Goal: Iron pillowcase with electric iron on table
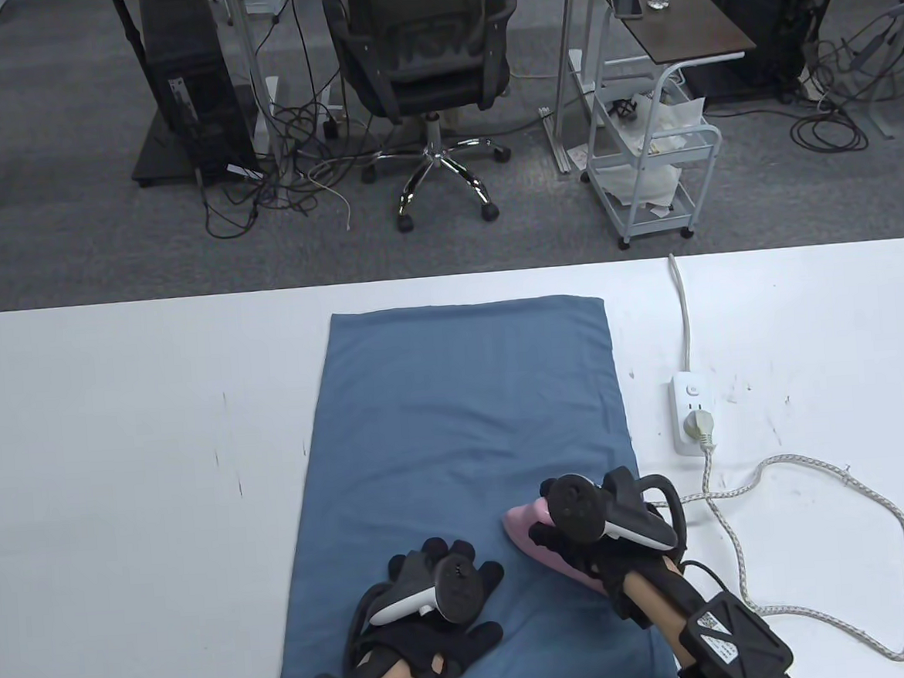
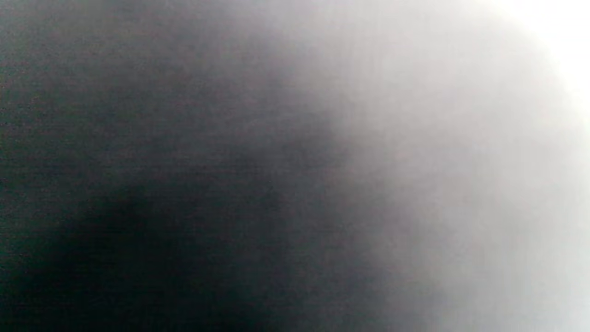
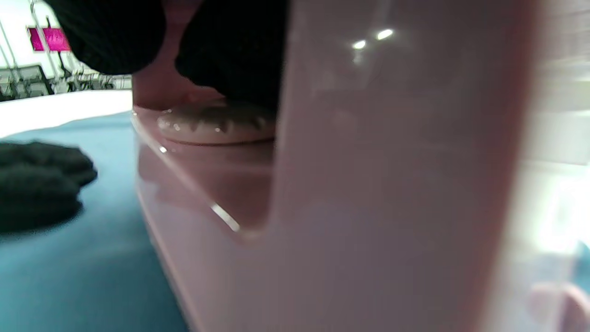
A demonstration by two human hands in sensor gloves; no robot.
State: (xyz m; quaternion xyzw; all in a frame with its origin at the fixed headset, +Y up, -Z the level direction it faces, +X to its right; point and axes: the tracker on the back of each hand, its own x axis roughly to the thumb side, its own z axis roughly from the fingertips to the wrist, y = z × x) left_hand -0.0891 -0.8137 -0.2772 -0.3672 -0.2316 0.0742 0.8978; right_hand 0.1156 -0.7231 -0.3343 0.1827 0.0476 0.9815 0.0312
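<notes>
- Table view: the right hand point(image 1: 581, 531) grips the pink iron point(image 1: 529, 527) on the blue pillowcase point(image 1: 466, 431), near corner.
- The left hand point(image 1: 432, 611) presses flat, fingers spread.
- Far cloth looks unironed; judged early.

Blue pillowcase point(image 1: 461, 462) lies flat mid-table; pink iron point(image 1: 528, 525) sits on its near right corner, apparently sole-down.

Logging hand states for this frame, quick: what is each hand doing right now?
Left hand: open, fingers spread flat on the blue pillowcase.
Right hand: closed around the pink iron, holding it on the pillowcase.
</notes>
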